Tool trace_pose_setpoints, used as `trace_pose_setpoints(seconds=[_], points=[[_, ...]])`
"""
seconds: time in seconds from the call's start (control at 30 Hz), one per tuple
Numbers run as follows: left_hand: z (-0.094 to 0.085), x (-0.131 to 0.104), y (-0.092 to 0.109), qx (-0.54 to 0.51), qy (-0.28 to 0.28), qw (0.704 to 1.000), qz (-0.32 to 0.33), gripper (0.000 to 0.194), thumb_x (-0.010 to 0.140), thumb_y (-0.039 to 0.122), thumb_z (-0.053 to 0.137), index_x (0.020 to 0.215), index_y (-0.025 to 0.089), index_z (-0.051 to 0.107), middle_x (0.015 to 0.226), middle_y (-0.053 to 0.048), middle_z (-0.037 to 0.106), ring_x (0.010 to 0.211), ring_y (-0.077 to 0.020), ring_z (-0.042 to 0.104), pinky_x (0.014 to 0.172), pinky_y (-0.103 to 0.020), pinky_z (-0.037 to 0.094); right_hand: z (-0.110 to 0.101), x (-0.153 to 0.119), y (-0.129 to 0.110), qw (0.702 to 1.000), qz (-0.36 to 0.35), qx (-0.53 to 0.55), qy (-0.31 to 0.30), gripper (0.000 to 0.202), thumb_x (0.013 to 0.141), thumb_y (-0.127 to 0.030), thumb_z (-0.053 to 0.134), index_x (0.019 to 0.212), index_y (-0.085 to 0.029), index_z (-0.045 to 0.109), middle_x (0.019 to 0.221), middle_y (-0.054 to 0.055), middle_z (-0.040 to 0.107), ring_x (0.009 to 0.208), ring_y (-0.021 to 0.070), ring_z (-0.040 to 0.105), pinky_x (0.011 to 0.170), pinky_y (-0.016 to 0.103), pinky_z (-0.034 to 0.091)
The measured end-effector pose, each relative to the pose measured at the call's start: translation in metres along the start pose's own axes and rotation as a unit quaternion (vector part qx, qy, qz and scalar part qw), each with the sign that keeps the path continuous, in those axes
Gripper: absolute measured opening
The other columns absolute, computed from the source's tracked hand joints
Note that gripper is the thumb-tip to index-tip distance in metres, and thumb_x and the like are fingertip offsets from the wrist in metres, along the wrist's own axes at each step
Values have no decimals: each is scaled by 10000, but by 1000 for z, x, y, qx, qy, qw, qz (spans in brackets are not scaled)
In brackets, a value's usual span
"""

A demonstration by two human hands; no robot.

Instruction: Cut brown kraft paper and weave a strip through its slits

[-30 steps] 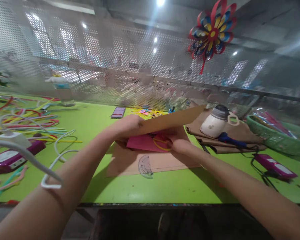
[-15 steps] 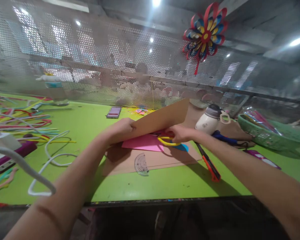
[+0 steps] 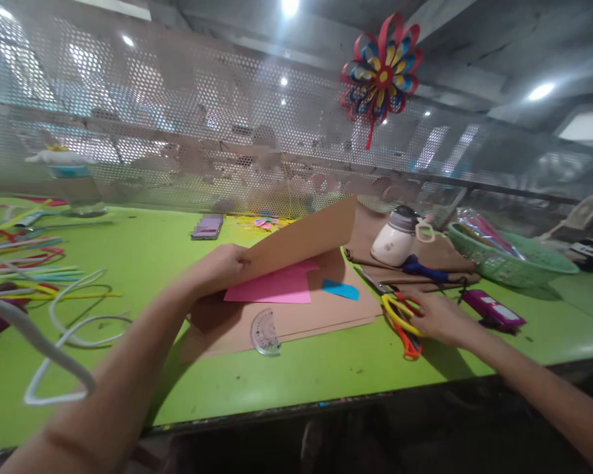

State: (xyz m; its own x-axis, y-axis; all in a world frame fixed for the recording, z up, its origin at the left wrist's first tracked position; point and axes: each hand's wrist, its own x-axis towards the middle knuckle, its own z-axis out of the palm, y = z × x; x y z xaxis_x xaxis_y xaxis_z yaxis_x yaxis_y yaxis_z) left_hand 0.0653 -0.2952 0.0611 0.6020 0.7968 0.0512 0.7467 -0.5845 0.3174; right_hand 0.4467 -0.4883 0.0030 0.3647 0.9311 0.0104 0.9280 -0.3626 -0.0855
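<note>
The left hand (image 3: 227, 263) is closed on the near left edge of a brown sheet (image 3: 306, 234), which slants up and away to that hand's right, its far corner lifted well clear of the table (image 3: 301, 375). Under the raised sheet, just right of the left hand, lies a piece of pink paper (image 3: 271, 286), partly covered from above; farther right, between the two hands, is a small piece of blue paper (image 3: 342, 289). Both rest on flat brown card (image 3: 326, 316), with a clear protractor (image 3: 265, 332) at its near edge, nearer the body than the left hand. The right hand (image 3: 432, 316) has its fingers curled round the handle end of the yellow-handled scissors (image 3: 395, 315) — the blades point away and to the left of it, low by the card's right end. An orange-handled tool (image 3: 409, 345) lies just beside that hand, on its near left side, partly hidden by the scissors. Beyond the right hand stands a white bottle (image 3: 394, 240), tilted, and to its right sits a purple power strip (image 3: 494, 309). Past the left hand, well apart, lies a phone (image 3: 207, 226).
</note>
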Motion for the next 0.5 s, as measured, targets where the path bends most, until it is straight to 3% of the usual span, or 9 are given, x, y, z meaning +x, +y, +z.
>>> trace_pose_setpoints(seconds=[0.1,0.2,0.33,0.5], points=[[2,1,-4,-2,3,1000,-2,210,656,178,400,674,157,608,677,-5,561,641,-147,488,554,-232,298,10,-7,-14,1000,25,-1,-9,564,706,-232,551,1267,-191,596,943,119,709,816,273,643,618,293,379],[5,3,-11,-16,0,1000,-9,308,681,197,395,805,172,675,769,-11,641,687,-169,547,586,-233,343,9,-13,-13,1000,9,18,-5,568,697,-219,535,1261,-192,599,874,86,706,779,250,636,622,284,385],[9,3,-16,-5,-3,1000,-1,337,711,232,407,867,174,700,817,-15,678,724,-186,574,613,-235,380,12,-30,11,996,0,82,26,581,712,-210,488,1288,-226,561,656,-5,621,596,188,575,552,262,371],[12,3,-7,18,-11,1000,15,333,732,240,436,894,186,722,867,-42,713,751,-206,602,663,-249,425,30,-53,54,989,88,65,101,553,755,-275,482,1295,-179,554,684,35,630,570,207,575,564,305,413]])
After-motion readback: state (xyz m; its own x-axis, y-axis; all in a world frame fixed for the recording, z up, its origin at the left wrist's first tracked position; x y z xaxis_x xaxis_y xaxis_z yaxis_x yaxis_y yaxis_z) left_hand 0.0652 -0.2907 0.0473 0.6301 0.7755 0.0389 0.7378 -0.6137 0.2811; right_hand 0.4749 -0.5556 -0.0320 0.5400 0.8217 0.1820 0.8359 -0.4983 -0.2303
